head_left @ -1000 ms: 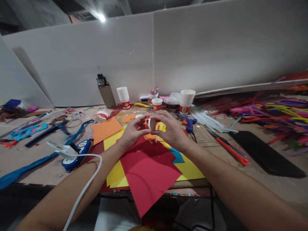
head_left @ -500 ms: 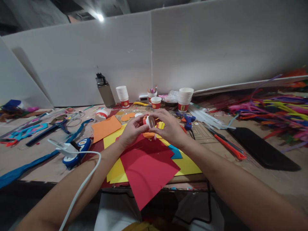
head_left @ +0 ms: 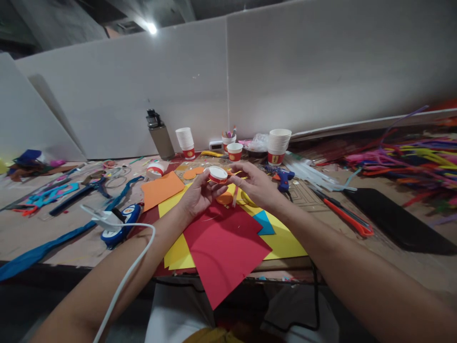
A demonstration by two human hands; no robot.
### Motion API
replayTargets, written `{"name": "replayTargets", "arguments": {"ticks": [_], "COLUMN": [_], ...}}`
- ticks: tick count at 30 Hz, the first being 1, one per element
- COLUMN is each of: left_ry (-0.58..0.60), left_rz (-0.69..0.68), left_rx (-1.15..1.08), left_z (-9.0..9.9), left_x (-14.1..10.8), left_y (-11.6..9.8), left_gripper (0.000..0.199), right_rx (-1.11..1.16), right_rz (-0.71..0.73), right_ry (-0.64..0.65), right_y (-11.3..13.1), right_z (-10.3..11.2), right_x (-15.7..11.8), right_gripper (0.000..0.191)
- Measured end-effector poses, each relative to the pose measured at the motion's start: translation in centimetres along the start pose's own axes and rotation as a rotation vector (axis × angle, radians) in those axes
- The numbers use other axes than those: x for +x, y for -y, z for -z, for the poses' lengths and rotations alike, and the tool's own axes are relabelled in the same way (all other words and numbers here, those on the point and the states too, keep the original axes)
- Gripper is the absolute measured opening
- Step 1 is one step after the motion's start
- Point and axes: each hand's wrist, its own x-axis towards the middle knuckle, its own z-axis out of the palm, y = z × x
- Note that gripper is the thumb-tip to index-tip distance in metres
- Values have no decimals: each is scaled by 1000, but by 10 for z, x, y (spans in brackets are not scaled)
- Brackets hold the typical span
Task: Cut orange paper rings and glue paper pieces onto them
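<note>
A short white-and-red paper cup piece [head_left: 217, 175], like a cut-down cup base, is held up above the coloured paper with its white round face tilted upward. My left hand [head_left: 200, 194] grips it from the left, thumb at its edge and fingers beneath. Beside its right edge is my right hand [head_left: 255, 183], fingers curved and apart, thumb tip at or very near the rim. Below both hands lie a red paper sheet [head_left: 226, 247], yellow sheets [head_left: 285, 240], an orange disc [head_left: 224, 198] and a blue paper piece [head_left: 264, 223].
Behind stand cup stacks [head_left: 184, 140] [head_left: 279, 145], a single cup [head_left: 234, 151] and a bottle [head_left: 160, 136]. A blue glue gun [head_left: 285, 178], red cutter [head_left: 348, 216] and black phone-like slab [head_left: 398, 219] lie right. A white cable [head_left: 130, 271] crosses my left forearm.
The cup piece has turned from edge-on to face up. My right fingers have drawn back from around it, and my left hand has rolled palm-up. The view has shifted slightly.
</note>
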Motion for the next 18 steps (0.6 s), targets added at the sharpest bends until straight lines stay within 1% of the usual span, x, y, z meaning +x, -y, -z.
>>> {"name": "replayTargets", "arguments": {"ticks": [4,9,13,16,18], "left_ry": [-29,10,91,176,205], "left_rz": [4,8,-26,-96,-136], "left_rx": [-27,-25,32,112,123], "left_z": [-1,-1,0,-1,-3], "left_x": [-1,-2,-3,-4,-5], "left_y": [-1,-1,1,0,-3], "left_gripper": [21,22,23,29,32], "right_rx": [17,31,21,-13,-16], "right_rz": [-20,11,38,65,84], "right_ry": [15,11,20,42,59], "right_y": [3,5,4,4,3], "right_z": [-1,-1,0,1,1], "right_x": [-1,-1,-2,-3,-3], "right_gripper": [26,25,26,33,38]}}
